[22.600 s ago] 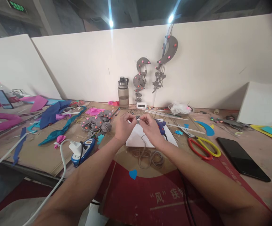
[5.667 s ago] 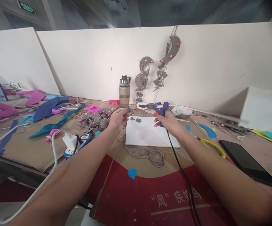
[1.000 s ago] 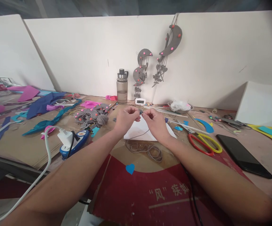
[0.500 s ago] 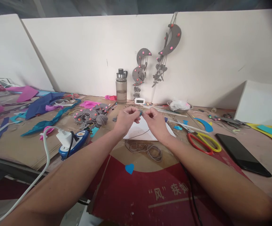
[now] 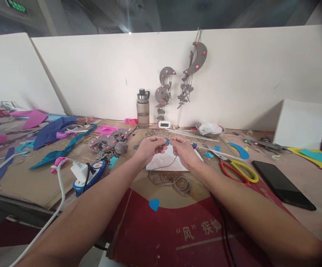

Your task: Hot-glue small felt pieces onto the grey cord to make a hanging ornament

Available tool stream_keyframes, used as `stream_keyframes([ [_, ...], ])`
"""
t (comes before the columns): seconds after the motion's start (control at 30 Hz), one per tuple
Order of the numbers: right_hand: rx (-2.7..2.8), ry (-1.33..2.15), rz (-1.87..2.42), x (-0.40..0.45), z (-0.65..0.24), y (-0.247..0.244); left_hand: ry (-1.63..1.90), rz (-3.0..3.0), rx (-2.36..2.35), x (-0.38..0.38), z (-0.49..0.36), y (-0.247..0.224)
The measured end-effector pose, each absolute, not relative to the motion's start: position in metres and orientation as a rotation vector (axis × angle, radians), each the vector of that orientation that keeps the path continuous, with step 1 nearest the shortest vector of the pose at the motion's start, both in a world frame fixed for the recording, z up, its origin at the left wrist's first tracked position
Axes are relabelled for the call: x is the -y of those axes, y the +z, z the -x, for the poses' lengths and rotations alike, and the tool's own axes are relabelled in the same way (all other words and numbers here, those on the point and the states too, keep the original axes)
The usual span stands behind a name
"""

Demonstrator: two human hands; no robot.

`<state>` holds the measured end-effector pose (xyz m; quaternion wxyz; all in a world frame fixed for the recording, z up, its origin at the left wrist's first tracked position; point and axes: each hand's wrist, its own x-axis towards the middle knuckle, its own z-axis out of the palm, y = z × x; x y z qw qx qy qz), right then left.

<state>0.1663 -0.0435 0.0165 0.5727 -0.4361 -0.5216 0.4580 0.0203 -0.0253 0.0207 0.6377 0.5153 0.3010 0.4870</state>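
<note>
Blue piece (image 5: 166,141): between the two hands' fingertips, above the white board (image 5: 156,164).
Left hand (image 5: 151,149): thumb and finger clamped on the piece.
Right hand (image 5: 183,150): fingers pinched together at its right edge, apparently on the gray yarn (image 5: 174,182), which loops below them.
Glue gun (image 5: 194,145): in the right fingers seconds ago, now partly hidden beyond them; yarn handling seems to have replaced gluing.
</note>
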Motion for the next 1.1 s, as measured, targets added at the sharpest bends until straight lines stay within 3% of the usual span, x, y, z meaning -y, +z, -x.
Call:
stream_keyframes([
  [0.33, 1.229, 1.093, 1.092, 0.043, -0.164, 0.005, 0.972, -1.279, -0.712, 0.013, -0.006, 0.020],
  [0.9, 1.742, 0.428, 1.240, 0.050, -0.167, 0.004, 0.889, -1.986, -1.129, 0.027, -0.007, 0.032],
  [1.1, 1.795, 0.460, 1.212, 0.050, -0.168, 0.005, 0.972, -1.942, -1.167, 0.024, -0.006, 0.030],
])
